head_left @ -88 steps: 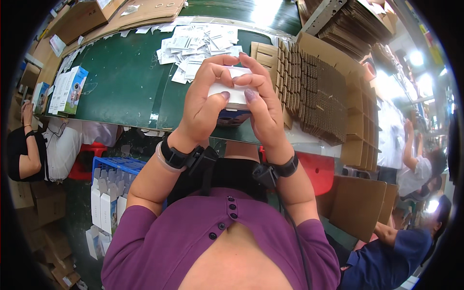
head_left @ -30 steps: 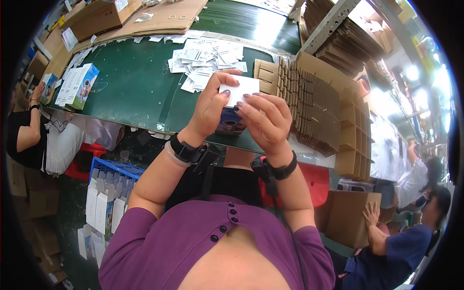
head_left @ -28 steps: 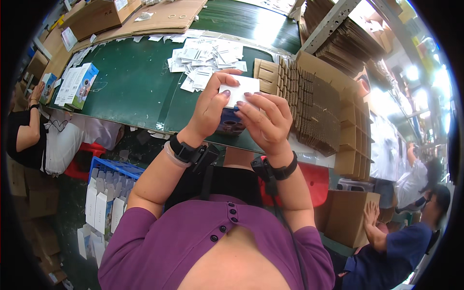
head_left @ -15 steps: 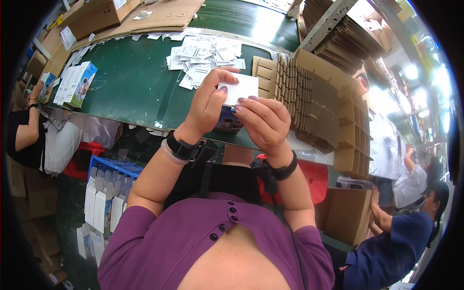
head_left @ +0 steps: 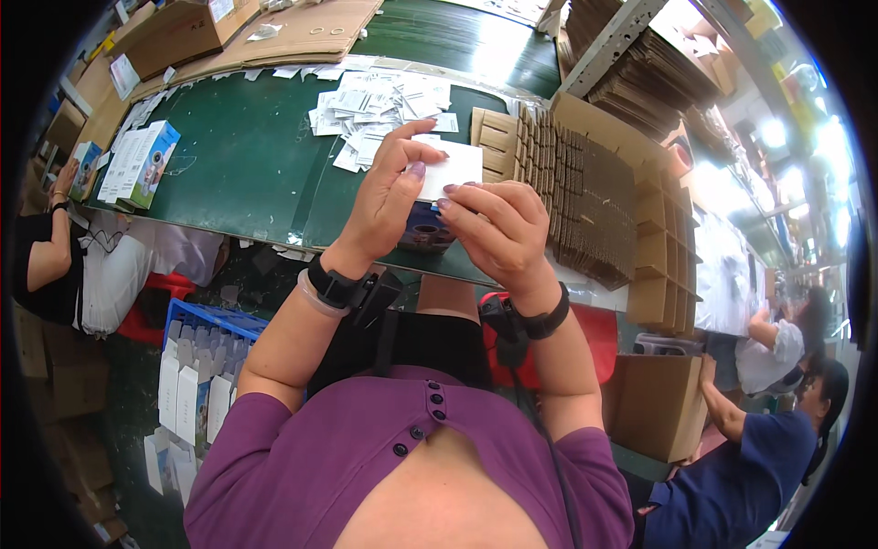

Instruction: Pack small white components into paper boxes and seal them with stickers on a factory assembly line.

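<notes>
We have a small white-topped carton (head_left: pixel 457 169) at twelve o'clock, near the close edge of the green worktable (head_left: pixel 247 165); its near side carries a dark blue picture. Our left hand (head_left: pixel 384 195) grasps its nine o'clock side, thumb and forefinger over the top. Our right hand (head_left: pixel 505 224) pinches the near edge of the top with its fingertips, beside a small bright-blue bit. We cannot tell how firm either hold is.

Between eight and nine o'clock, a blue plastic crate (head_left: pixel 206 314) holds white picture cartons (head_left: pixel 187 403), upright with their end flaps raised; how deep they go is hidden from us. By two o'clock we see a row of corrugated dividers (head_left: pixel 585 201), and at three a cardboard partition grid (head_left: pixel 651 302) with open cells. A brown shipping box (head_left: pixel 663 403) stands at four, a co-worker's hand (head_left: pixel 708 368) against it; its inside is out of our sight.

Toward eleven, white printed slips (head_left: pixel 384 101) lie heaped, their lines too small for us to read. The standing retail cartons (head_left: pixel 155 165) near ten show fine dark print on white sides and a colour picture on blue.
</notes>
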### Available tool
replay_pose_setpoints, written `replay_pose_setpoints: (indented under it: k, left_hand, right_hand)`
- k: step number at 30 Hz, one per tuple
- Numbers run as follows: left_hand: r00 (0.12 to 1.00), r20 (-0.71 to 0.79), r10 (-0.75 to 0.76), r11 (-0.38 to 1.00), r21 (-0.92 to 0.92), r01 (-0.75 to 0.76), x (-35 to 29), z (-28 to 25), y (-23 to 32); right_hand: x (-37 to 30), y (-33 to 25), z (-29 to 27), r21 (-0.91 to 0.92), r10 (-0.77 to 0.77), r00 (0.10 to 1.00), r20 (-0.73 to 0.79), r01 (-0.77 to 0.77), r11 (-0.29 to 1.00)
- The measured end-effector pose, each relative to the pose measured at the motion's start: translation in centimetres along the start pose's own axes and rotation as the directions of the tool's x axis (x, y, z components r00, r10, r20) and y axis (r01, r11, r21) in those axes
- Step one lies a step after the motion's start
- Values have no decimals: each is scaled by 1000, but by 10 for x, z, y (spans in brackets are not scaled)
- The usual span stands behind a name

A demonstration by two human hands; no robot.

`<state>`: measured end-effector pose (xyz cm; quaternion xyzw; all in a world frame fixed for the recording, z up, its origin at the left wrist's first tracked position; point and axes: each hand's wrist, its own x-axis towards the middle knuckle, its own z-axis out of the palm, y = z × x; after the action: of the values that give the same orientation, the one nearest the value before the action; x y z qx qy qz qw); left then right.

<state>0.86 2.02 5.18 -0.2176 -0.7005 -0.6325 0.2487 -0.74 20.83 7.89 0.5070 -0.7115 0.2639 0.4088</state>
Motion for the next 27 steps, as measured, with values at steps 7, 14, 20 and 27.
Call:
replay_pose_setpoints:
  k: [7, 14, 20, 27]
  left_hand:
    - [984, 6, 179, 983, 44, -179, -10, -5, -3]
    - [940, 106, 325, 929, 150, -338, -12, -7, -13]
    - [912, 128, 389, 874, 262, -409, -13, -7, -22]
    - [905, 136, 403, 863, 274, -425, -12, -9, -17]
  right_hand:
    - [-4, 3, 3, 186, 118, 993, -26, -111, 976]
    - [-6, 7, 5, 208, 113, 992, -62, -98, 973]
    - [-8, 5, 6, 161, 95, 994, -59, -84, 983]
    - [-7, 1, 5, 116, 83, 996, -31, -79, 990]
